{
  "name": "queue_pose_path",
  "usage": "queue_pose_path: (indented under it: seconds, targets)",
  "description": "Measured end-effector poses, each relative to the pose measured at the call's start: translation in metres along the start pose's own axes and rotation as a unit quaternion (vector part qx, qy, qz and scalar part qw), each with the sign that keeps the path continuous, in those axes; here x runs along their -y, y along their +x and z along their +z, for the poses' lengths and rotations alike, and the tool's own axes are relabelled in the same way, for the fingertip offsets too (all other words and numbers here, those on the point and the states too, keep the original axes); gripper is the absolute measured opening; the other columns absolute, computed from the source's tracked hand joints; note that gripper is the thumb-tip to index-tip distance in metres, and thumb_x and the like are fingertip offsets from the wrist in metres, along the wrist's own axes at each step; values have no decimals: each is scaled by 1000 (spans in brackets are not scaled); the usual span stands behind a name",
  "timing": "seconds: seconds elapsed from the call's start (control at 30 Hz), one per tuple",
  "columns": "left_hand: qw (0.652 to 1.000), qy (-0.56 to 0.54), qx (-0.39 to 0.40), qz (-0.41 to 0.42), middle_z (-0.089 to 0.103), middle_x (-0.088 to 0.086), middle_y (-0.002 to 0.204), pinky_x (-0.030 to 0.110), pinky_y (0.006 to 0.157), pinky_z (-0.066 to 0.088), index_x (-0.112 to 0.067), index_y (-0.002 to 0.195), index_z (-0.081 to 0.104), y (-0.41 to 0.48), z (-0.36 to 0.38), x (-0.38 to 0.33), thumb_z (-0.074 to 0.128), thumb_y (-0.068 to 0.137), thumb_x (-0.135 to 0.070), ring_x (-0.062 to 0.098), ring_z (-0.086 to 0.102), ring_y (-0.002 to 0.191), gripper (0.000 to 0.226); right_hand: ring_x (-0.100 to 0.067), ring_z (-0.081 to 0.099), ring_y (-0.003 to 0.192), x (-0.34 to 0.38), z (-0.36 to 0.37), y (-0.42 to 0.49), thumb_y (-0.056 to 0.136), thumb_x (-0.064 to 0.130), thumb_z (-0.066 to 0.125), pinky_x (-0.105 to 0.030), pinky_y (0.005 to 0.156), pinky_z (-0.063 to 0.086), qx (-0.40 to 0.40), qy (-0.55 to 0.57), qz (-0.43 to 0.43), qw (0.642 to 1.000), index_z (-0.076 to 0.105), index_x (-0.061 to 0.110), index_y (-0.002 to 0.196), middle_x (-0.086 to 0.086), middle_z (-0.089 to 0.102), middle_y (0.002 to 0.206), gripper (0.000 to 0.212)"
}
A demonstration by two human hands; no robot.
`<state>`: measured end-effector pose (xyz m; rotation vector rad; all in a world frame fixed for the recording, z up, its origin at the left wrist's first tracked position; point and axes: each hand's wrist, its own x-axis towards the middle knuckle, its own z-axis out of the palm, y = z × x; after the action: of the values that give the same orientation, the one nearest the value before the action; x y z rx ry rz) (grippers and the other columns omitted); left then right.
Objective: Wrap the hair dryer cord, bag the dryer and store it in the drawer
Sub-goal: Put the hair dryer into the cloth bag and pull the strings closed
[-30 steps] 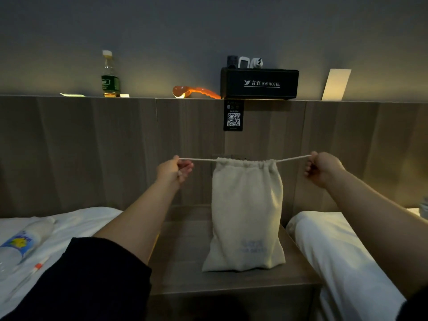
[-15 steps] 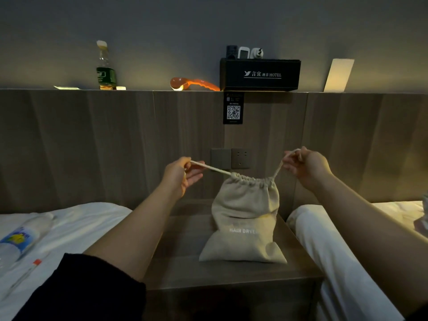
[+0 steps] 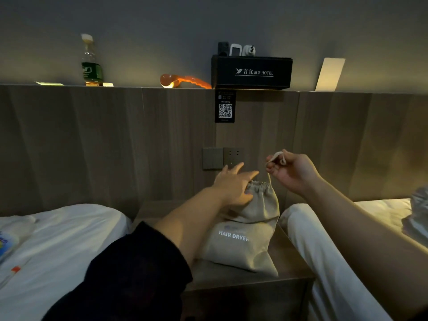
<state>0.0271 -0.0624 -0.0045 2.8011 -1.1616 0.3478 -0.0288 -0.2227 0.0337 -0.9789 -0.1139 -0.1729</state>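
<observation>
Beige cloth bag (image 3: pixel 254 216) sitting centre of wooden nightstand (image 3: pixel 222 278).
I'm seeing left hand (image 3: pixel 231 189) touching its neck, fingers straight; right hand (image 3: pixel 295 173) pinching pale drawstring (image 3: pixel 275 156).

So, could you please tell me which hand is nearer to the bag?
Left. The left hand lies on the bag at its gathered neck; the right hand pinches the drawstring above it.
</observation>
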Motion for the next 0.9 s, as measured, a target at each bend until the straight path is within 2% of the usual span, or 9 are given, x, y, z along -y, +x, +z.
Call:
queue_pose_path:
  seconds: [0.1,0.2,0.33,0.43,0.5,0.57,0.67,0.77,0.9]
  targets:
    - [993,96,70,-21,46,5,141,54,115,6,-23,136,39,15,0,-4,44,89,-42,25,27,138,51,-20,47,65,5,-10,-3,95,10,32,-30,72,43,-18,5,1,1000,52,-1,78,-16,52,81,28]
    - [996,83,10,-32,61,8,120,46,108,25,-18,110,58,15,2,5,49,88,-40,27,48,119,33,-20,54,66,8,-28,-2,95,13,38,-30,68,47,-104,-131,-14,986,56,0,81,-17,57,81,26]
    - [994,78,-70,-33,67,7,101,39,93,35,-19,91,61,3,5,10,55,86,-41,27,57,102,24,-28,61,83,-1,-46,0,93,20,47,-42,76,51,-190,-536,-57,820,62,2,101,-17,63,96,25]
    - [985,110,-130,-1,67,7,95,36,86,37,-18,87,62,-1,4,6,55,85,-44,27,58,97,27,-21,53,107,-14,-38,-2,93,29,49,-35,90,44,-81,-616,-86,779,50,12,127,-11,55,124,38]
    - [978,117,-169,18,68,9,95,36,82,37,-16,87,63,-1,0,5,58,84,-41,29,59,96,26,-26,42,126,-20,-29,-1,89,34,54,-43,105,37,3,-680,-93,727,42,21,135,-9,44,139,49]
    - [973,112,-200,35,68,11,95,36,78,37,-13,86,63,-1,-8,8,59,83,-35,31,59,96,23,-26,44,125,-22,-18,0,89,31,55,-40,104,37,39,-724,-113,679,48,19,131,-10,50,136,44]
    - [970,94,-222,26,68,12,93,34,68,35,-10,84,62,-6,-28,13,60,81,-32,33,58,93,22,-18,60,97,-16,3,-3,90,27,55,-29,80,45,55,-703,-132,696,67,14,105,-4,67,104,24]
    - [965,95,-242,-5,68,11,91,34,65,37,-11,83,63,-9,-48,20,65,76,-34,33,59,91,24,-16,60,84,-9,22,1,85,27,61,-27,71,41,34,-698,-174,694,71,13,93,1,64,86,19]
    - [933,218,-279,-62,61,2,55,25,48,38,-18,58,58,-18,-60,22,83,45,-33,24,60,55,32,-28,62,85,-10,45,11,83,18,61,-33,70,48,-56,-711,-264,649,67,11,87,-10,69,88,10]
